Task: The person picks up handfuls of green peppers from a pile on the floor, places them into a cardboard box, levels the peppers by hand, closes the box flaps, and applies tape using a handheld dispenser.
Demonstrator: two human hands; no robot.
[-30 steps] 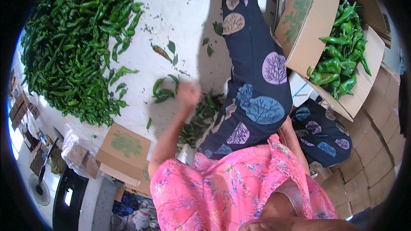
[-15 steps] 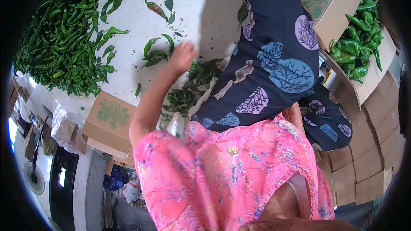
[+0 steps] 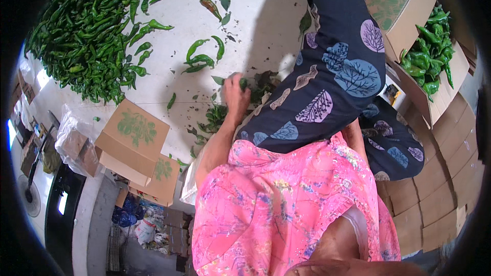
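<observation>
My left hand [image 3: 237, 96] is low over the white surface beside my bent leg, fingers curled. A dark green piece [image 3: 243, 83] shows between the thumb and fingers; whether it is a leaf or a pepper I cannot make out. Around the hand lies a loose heap of peppers and leaves [image 3: 215, 117], partly covered by my arm and leg. Beyond it rest a few separate green chili peppers [image 3: 199, 61]. Of my right arm [image 3: 354, 138] only a stretch of forearm shows by the trousers; the leg hides its hand.
A large pile of green chili peppers [image 3: 92, 36] spreads at the far left. A reddish-brown pepper [image 3: 209, 6] lies apart among leaf scraps. Open cardboard boxes [image 3: 135, 133] stand at the near left. At the right, a carton [image 3: 450, 102] holds peppers, above stacked brown cardboard [image 3: 434, 194].
My left hand has come nearer to my leg, down to the heap of leaves and peppers, and its fingers are now curled there. The whole view has shifted slightly.
</observation>
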